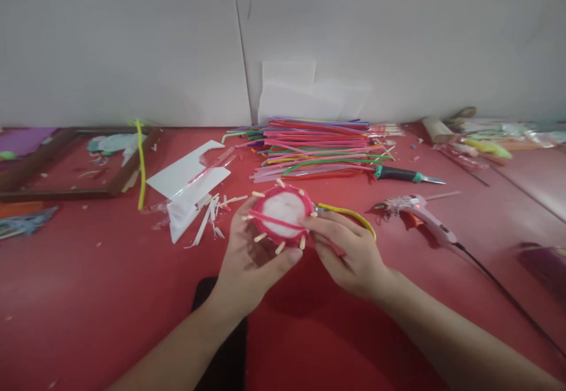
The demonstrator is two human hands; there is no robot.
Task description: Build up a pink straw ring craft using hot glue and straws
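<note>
Round pink craft disc (283, 214), white centre, short wooden pegs sticking out around its rim. Held up off the red counter (88, 296), just in front of the pile of coloured straws (313, 149).

Left hand (250, 258) cups the disc from below and behind, thumb pressed at the lower rim, fingers wrapped round the far side: closed on it. Right hand (349, 249) pinches at the disc's right edge, where a pink strand crosses the face; fingertips closed on rim or strand, can't tell which. A yellow pipe cleaner (349, 213) curves out just behind the right hand.

Right of the disc: pink glue gun (420, 211) lying on the counter, cord trailing off; beyond it, a green-handled craft knife (404, 174). Left of the disc: white paper scraps (190, 187) and offcuts; further left, a wooden frame (119, 173).

Handling judgement: disc looks light, likely foam or card, easily crushed; pegs probably glued, so snap-prone. Best held by the rim between pegs, light pressure.
</note>
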